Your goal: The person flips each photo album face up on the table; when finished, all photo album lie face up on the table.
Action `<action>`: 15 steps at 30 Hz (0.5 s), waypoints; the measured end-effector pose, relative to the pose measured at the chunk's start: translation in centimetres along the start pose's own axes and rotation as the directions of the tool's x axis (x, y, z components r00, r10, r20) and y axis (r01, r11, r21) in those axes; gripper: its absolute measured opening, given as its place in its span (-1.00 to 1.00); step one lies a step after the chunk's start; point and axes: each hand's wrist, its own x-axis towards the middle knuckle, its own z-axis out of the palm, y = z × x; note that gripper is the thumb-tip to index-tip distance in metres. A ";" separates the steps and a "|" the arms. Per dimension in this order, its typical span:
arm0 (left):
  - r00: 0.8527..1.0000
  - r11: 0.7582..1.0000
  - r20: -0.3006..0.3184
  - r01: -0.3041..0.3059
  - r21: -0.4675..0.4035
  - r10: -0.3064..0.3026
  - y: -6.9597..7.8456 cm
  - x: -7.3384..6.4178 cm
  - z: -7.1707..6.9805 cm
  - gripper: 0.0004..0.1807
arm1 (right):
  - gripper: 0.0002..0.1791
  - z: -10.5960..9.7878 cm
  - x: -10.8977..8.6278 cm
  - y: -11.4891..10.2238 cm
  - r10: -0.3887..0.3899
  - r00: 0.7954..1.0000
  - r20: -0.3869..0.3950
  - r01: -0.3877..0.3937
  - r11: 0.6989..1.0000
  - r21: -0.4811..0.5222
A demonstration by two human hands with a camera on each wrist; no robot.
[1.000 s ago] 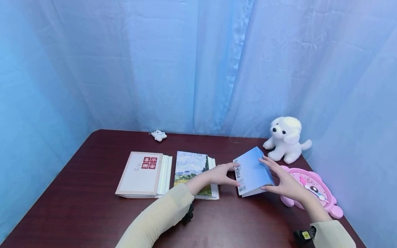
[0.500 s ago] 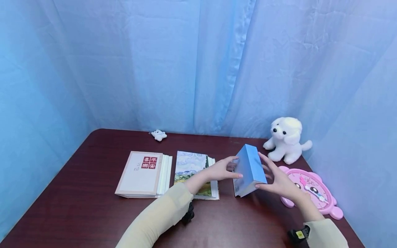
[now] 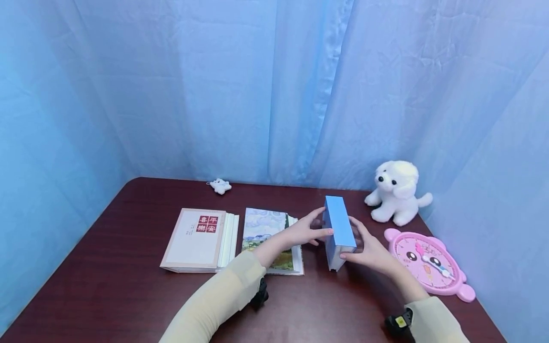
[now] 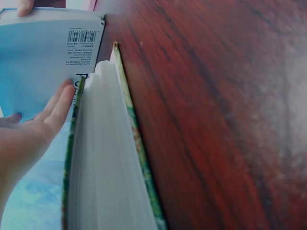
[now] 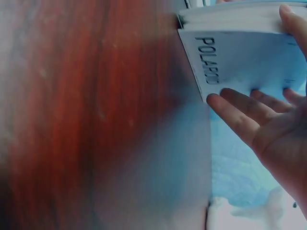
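A blue photo album (image 3: 340, 221) stands on edge on the table, its plain blue spine facing up. On its left cover, the fingers of my left hand (image 3: 302, 233) lie fairly straight, and the thumb touches the same side. My right hand (image 3: 370, 250) holds it from the right: the thumb is on the near page edge, the fingers on the cover. In the left wrist view the album's cover (image 4: 43, 48) shows a barcode. In the right wrist view, the other cover (image 5: 249, 57) bears POLAROID lettering.
Left of the hands lie a landscape-painting album (image 3: 263, 228), partly behind my left arm, and a cream album (image 3: 193, 243) with red squares. A white plush dog (image 3: 396, 190), a pink clock (image 3: 424, 267) and a small white star-shaped plush (image 3: 220, 186) sit around. Curtains (image 3: 240, 95) border the table (image 3: 107, 286).
The blue album has tipped from leaning with its cover upward to standing upright, spine up. My right hand has moved left with it; my left hand has barely shifted.
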 end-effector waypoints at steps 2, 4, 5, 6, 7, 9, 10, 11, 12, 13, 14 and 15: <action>1.000 0.999 0.006 0.000 -0.039 0.000 -0.1 -0.1 0.0 -0.12 | 0.11 0.3 0.2 0.1 -0.019 1.000 0.003 0.019 0.999 0.028; 1.000 0.997 -0.001 -0.002 -0.073 0.002 -0.1 -0.1 0.0 -0.11 | 0.13 0.5 0.4 0.1 -0.042 0.999 0.007 0.042 0.999 0.028; 1.000 0.996 -0.008 -0.004 -0.088 0.003 -0.1 -0.1 0.0 -0.11 | 0.14 0.6 0.5 0.2 -0.053 0.999 0.011 0.053 0.998 0.030; 1.000 0.995 -0.015 -0.007 -0.103 0.006 0.0 -0.1 0.0 -0.10 | 0.14 0.7 0.6 0.2 -0.064 0.998 0.014 0.063 0.997 0.033; 1.000 0.993 -0.020 -0.012 -0.119 0.010 0.0 -0.1 0.1 -0.09 | 0.14 0.8 0.7 0.2 -0.072 0.997 0.016 0.072 0.997 0.039; 0.999 0.991 -0.033 -0.027 -0.133 0.023 0.2 -0.1 0.1 -0.09 | 0.13 0.8 0.9 0.1 -0.096 0.995 0.026 0.094 0.994 0.062; 0.999 0.991 -0.042 -0.038 -0.131 0.032 0.3 -0.1 0.1 -0.08 | 0.12 0.8 0.9 0.0 -0.109 0.994 0.030 0.106 0.991 0.075; 0.998 0.991 -0.051 -0.047 -0.122 0.041 0.3 -0.1 0.0 -0.08 | 0.11 0.7 0.9 -0.1 -0.121 0.992 0.033 0.118 0.990 0.083; 0.997 0.992 -0.061 -0.059 -0.107 0.053 0.4 -0.1 0.0 -0.08 | 0.10 0.7 0.9 -0.2 -0.133 0.990 0.035 0.130 0.988 0.088; 0.995 0.994 -0.071 -0.070 -0.088 0.063 0.4 -0.2 0.0 -0.08 | 0.08 0.6 0.9 -0.4 -0.141 0.989 0.036 0.137 0.986 0.090; 0.994 0.994 -0.082 -0.079 -0.070 0.073 0.5 -0.2 0.0 -0.08 | 0.06 0.5 0.8 -0.5 -0.148 0.988 0.035 0.145 0.986 0.081; 0.993 0.994 -0.090 -0.088 -0.058 0.083 0.6 -0.2 0.0 -0.08 | 0.03 0.4 0.8 -0.5 -0.156 0.987 0.029 0.154 0.987 0.056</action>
